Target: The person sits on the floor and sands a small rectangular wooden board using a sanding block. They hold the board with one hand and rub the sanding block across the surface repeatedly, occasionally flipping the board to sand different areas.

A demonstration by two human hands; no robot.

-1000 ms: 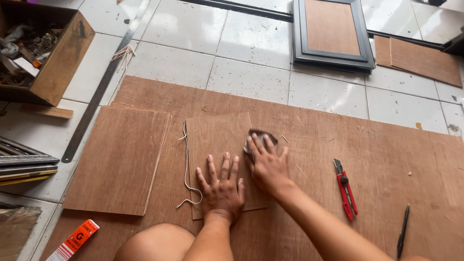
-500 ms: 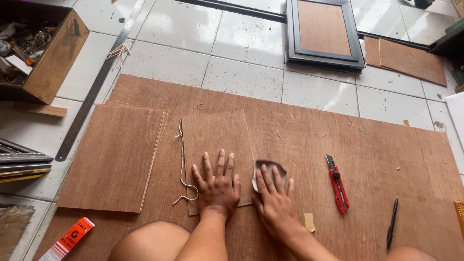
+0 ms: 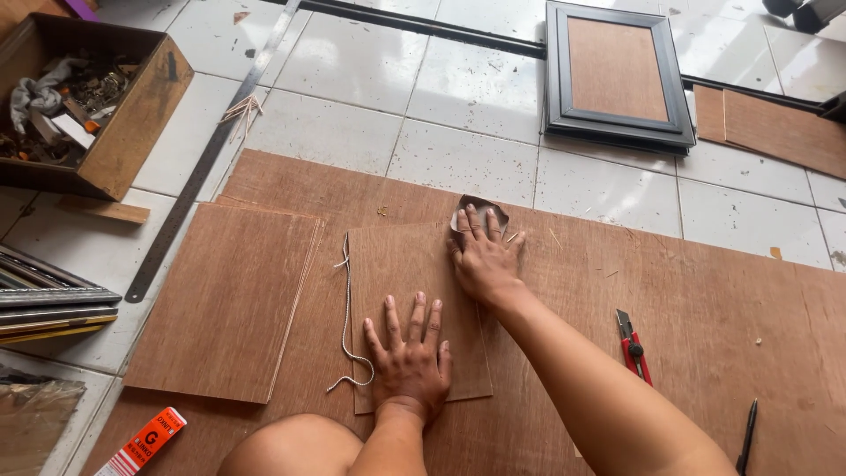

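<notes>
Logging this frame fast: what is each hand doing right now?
Left hand: open, flat on the small plywood panel.
Right hand: fingers pressing a sandpaper piece at the panel's top right corner.

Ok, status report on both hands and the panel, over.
Left hand flat on small brown plywood panel. Right hand pressing dark sandpaper piece at its top-right corner. White string alongside left edge.
</notes>
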